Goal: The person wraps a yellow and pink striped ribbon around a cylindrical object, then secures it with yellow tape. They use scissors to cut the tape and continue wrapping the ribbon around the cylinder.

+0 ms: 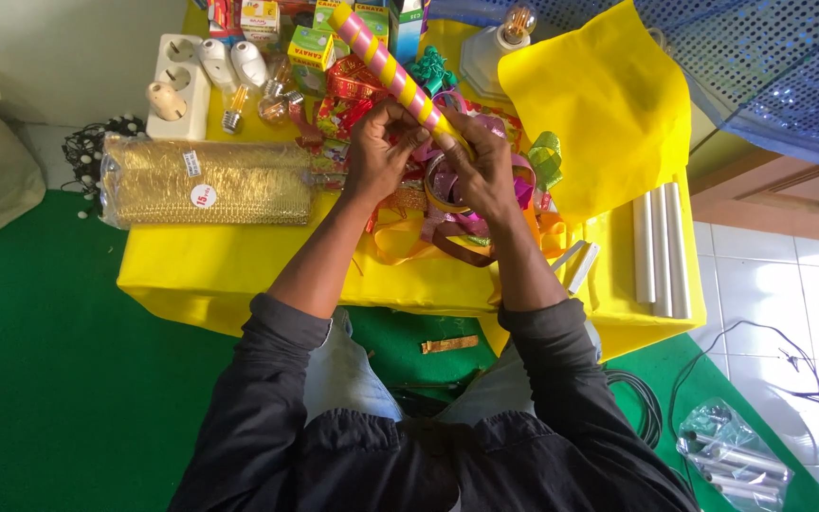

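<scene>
Pink-and-yellow striped tube (392, 68) nearly fully wrapped; near end unfinished. Left hand (378, 152) pinching that end, right hand (482, 169) closed just beside, gripping tube's tip above ribbon pile (471, 223).

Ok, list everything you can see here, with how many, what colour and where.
Striped paper-wrapped tube: one, pink and yellow, held over table centre.
Yellow cloth-covered table: one, centre.
Gold mesh roll in clear wrap: one, table left.
White socket strip: one, top left.
Clear light bulbs: several, beside the strip.
Small cardboard boxes: several, green and yellow, top.
Tangled ribbons: many, pink, orange, green, under the hands.
Yellow fabric sheet: one, top right.
White tubes: three, table right.
Green carpet: floor, left.
Clear plastic bag: one, floor bottom right.
Left hand: gripping the tube.
Right hand: gripping the tube.
</scene>
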